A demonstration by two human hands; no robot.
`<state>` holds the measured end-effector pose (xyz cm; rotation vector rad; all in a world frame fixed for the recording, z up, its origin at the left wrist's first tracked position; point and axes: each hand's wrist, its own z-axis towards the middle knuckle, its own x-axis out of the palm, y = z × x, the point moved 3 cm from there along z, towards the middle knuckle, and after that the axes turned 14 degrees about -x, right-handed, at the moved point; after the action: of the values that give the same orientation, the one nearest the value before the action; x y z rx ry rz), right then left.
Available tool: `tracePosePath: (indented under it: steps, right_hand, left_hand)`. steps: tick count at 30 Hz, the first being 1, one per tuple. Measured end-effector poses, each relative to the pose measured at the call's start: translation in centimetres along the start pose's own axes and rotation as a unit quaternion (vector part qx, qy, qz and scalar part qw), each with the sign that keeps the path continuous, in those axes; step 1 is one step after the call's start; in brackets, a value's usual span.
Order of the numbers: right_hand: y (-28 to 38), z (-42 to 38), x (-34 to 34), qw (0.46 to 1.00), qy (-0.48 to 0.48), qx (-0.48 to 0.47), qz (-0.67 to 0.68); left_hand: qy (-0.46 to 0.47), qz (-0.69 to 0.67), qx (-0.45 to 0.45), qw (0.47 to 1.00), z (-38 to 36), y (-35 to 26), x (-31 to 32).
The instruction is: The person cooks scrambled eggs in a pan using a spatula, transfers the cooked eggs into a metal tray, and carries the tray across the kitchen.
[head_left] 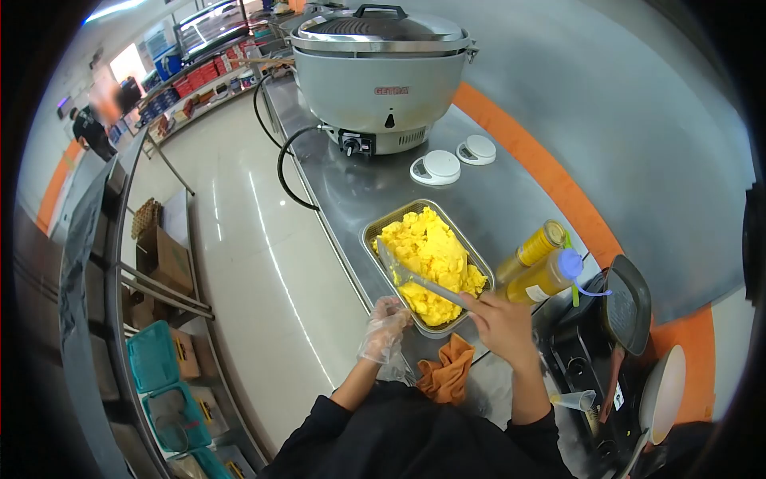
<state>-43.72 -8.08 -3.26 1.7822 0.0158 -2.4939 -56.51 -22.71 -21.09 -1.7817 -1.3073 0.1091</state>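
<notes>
A perforated metal tray on the steel counter holds a heap of yellow scrambled eggs. My right hand is closed around the handle of a grey spatula. The spatula lies slantwise across the eggs, its blade against the tray's left side. My left hand, in a clear plastic glove, has its fingers curled at the tray's near left rim and appears to grip it. An orange cloth lies crumpled between my hands, just below the tray.
A large rice cooker stands at the counter's far end, with two white scales before it. Oil bottles are right of the tray, then a stove with a black pan and a pale pan. Shelving lines the left; a person stands far off.
</notes>
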Motion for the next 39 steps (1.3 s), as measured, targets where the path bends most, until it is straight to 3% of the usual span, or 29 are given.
tracePosePath:
  steps: [2, 7, 10, 13, 20, 22, 31, 35, 37, 39]
  right_hand:
    - [0.3, 0.0, 2.0, 0.999, 0.035, 0.0, -0.041]
    - [1.1, 0.2, 3.2, 0.993, -0.025, 0.023, -0.11]
    - [1.0, 0.0, 2.1, 0.996, -0.026, -0.019, -0.078]
    - [1.0, -0.3, -0.4, 1.0, -0.013, 0.004, -0.028]
    - [-1.7, 1.0, 0.9, 0.995, -0.038, 0.028, -0.089]
    - [-1.4, 1.2, 1.9, 0.997, 0.013, -0.012, -0.077]
    - [1.3, 0.2, 2.4, 0.989, 0.029, -0.11, -0.098]
    - [0.3, -0.8, 0.5, 0.993, 0.012, -0.076, -0.093]
    - [-1.2, -2.2, -1.8, 0.999, -0.012, -0.004, -0.029]
    - [-1.4, -3.4, -4.9, 1.0, -0.026, 0.008, -0.003]
  left_hand:
    - [0.02, -0.02, 0.013, 1.0, -0.2, 0.1, -0.1]
    - [0.048, -0.039, 0.035, 0.997, -0.2, 0.3, -0.2]
    - [0.044, -0.031, 0.031, 0.998, 0.2, 0.5, -0.4]
    - [0.038, -0.025, 0.015, 0.999, 0.6, 0.6, -0.4]
    - [0.01, -0.007, 0.018, 1.0, -0.1, 0.3, 0.2]
    - [-0.003, 0.014, 0.01, 1.0, 0.0, 0.2, 0.1]
    - [0.031, -0.01, 0.048, 0.998, -0.1, 0.6, 0.1]
    - [0.025, -0.021, 0.03, 0.999, -0.3, 0.5, 0.3]
    - [0.03, -0.023, 0.024, 0.999, -0.4, 0.7, 0.1]
    - [0.041, -0.039, 0.023, 0.998, -0.5, 1.0, 0.2]
